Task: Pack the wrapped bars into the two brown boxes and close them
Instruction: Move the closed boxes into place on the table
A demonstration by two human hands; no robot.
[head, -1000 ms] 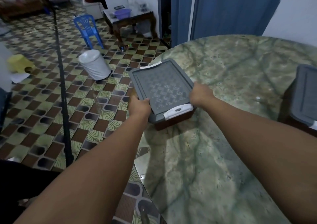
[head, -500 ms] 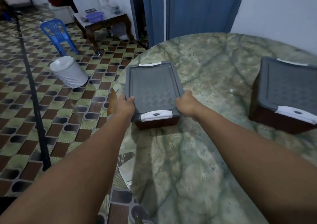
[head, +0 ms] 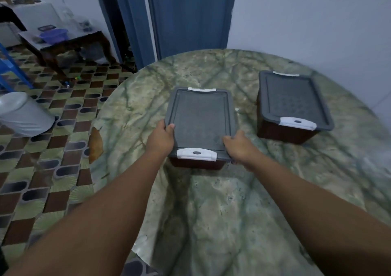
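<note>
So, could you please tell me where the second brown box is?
In the head view, the second box sits lidded on the table, right of the held box.

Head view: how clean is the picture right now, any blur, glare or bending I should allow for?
Head view: dim, flat indoor light, no hard glare on the marble table; soft motion blur over both lids, so the held box between left hand and right hand lacks fine detail; wide-angle bending curves the table edge; second box slightly sharper.

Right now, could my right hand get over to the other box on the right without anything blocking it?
Probably yes. Only bare table lies between your right hand and that box, though the hand grips the nearer box.
</note>
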